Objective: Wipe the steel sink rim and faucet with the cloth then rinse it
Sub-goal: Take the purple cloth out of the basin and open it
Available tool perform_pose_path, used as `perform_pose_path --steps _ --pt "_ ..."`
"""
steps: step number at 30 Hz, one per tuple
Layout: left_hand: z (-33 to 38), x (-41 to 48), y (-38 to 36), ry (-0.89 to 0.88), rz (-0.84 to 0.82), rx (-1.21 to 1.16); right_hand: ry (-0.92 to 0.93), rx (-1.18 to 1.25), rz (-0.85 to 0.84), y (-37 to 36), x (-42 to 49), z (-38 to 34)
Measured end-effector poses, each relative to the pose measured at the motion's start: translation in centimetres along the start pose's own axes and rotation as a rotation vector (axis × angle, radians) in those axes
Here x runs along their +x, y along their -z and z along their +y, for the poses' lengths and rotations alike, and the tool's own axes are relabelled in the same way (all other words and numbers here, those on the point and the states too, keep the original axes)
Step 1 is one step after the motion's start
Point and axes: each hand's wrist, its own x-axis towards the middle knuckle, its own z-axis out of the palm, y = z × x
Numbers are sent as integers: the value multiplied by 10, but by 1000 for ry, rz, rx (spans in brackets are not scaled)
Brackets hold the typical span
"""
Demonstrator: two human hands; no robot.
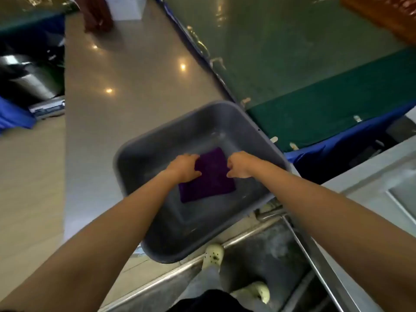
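Observation:
A purple cloth [210, 179] lies flat in shallow water at the bottom of a grey plastic tub [144, 154]. My left hand [183, 166] rests on the cloth's left edge with fingers curled on it. My right hand [239, 164] is at the cloth's upper right edge, fingers bent, touching or just beside it. Below the tub runs a steel rim [243, 236], and a steel pipe end [270, 213] shows at the tub's lower right corner. Whether that pipe is the faucet I cannot tell.
The tub sits on a beige tiled ledge [135, 75]. My feet in pale clogs [213, 254] stand below. A green covered table [315, 64] with blue skirting is at upper right, a steel counter [371, 188] at right, dark pots at far left.

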Motion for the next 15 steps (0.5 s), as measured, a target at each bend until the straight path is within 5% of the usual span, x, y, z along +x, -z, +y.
perform_pose_path --steps 10,15 --pt "-6 31 -16 137 22 -70 -350 327 135 -42 45 -15" --pt "-1 37 -9 151 0 -59 -330 389 174 -38 48 -12"
